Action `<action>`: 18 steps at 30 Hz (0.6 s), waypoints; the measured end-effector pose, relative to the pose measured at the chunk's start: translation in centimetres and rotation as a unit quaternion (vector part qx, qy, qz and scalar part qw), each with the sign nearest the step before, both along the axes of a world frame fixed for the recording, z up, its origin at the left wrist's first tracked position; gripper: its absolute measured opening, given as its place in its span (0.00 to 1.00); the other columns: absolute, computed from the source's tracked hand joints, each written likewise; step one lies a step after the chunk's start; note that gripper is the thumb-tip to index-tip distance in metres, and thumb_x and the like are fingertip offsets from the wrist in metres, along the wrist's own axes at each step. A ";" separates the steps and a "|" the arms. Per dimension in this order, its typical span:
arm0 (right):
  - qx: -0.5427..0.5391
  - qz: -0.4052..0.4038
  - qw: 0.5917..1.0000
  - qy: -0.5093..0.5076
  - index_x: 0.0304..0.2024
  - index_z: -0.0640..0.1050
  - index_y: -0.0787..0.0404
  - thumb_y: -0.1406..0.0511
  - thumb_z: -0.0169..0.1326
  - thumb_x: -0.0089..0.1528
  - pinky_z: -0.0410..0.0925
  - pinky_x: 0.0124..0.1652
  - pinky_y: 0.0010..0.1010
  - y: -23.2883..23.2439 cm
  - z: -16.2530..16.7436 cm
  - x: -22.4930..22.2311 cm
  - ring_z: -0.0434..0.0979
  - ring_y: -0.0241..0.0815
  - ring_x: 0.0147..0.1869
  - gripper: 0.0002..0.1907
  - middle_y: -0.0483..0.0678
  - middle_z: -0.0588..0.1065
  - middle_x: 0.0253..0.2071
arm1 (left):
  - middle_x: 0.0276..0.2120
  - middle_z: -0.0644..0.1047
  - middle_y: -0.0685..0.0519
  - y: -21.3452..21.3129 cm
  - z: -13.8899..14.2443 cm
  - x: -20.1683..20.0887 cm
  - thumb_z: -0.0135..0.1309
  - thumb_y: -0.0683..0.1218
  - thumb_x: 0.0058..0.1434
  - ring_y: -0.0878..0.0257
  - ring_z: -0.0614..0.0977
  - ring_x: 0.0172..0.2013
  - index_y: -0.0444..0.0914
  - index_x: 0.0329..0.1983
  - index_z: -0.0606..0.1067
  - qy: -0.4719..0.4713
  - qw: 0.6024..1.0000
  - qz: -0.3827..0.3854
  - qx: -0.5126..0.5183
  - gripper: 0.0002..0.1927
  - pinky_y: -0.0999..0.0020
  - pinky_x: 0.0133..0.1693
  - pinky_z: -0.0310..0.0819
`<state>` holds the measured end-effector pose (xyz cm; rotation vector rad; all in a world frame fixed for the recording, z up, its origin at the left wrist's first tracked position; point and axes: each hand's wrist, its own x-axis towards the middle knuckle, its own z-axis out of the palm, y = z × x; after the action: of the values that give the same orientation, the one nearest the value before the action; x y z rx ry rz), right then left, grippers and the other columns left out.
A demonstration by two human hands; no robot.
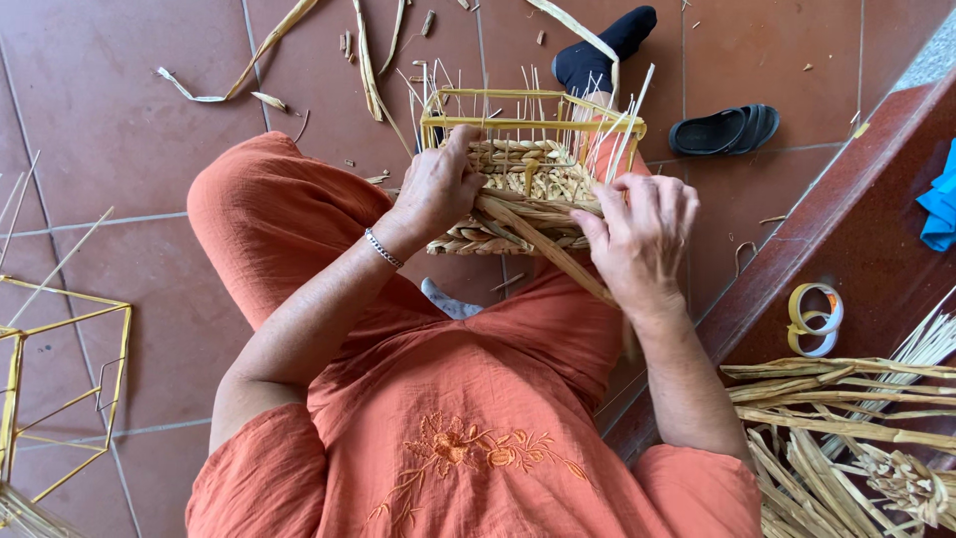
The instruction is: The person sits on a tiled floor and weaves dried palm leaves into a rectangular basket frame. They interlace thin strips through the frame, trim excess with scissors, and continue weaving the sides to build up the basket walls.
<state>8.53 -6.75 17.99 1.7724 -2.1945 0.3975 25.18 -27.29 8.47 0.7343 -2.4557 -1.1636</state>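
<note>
Head view: red tiled floor is littered with straw scraps. A bare yellow wire frame is seen at far left, a black sandal at upper right, a tape roll and a bundle of dried straw at right on a dark red step. The half-woven basket is propped on the lap, over orange trousers, its yellow frame rim pointed away, long axis running left-right. Its near wall is partly hidden by both hands. The left hand is clamped on the basket's left edge. The right hand is pinched around a flat straw strand, laid diagonally from basket down-right.
</note>
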 end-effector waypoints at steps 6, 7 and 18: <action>0.028 0.066 0.983 -0.166 0.38 0.80 0.62 0.53 0.70 0.58 0.69 0.44 0.39 -1.0 -1.7 3.7 0.74 0.46 0.45 0.21 0.48 0.75 0.36 | 0.41 0.77 0.37 1.9 0.5 1.0 0.58 0.39 0.60 0.44 0.81 0.27 0.31 0.54 0.67 0.015 0.993 0.017 -0.119 0.21 0.52 0.26 0.76; 0.039 0.059 0.985 -0.159 0.37 0.80 0.62 0.54 0.70 0.55 0.69 0.44 0.40 -1.2 -2.0 3.9 0.74 0.47 0.45 0.21 0.49 0.75 0.36 | 0.41 0.77 0.38 2.0 0.4 1.0 0.57 0.38 0.62 0.46 0.81 0.28 0.33 0.50 0.69 -0.022 0.989 -0.003 -0.149 0.15 0.54 0.27 0.77; 0.027 0.037 0.939 -0.341 0.41 0.75 0.63 0.70 0.63 0.61 0.74 0.34 0.37 -1.0 -1.3 3.4 0.83 0.48 0.35 0.10 0.51 0.80 0.33 | 0.48 0.76 0.41 1.6 2.4 2.3 0.52 0.34 0.56 0.47 0.82 0.44 0.36 0.52 0.77 0.105 0.986 -0.109 -0.062 0.19 0.57 0.47 0.80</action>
<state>11.97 -7.71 16.66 1.9538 -2.5880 1.1228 27.51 -25.65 10.84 0.2948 -2.4468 -1.0867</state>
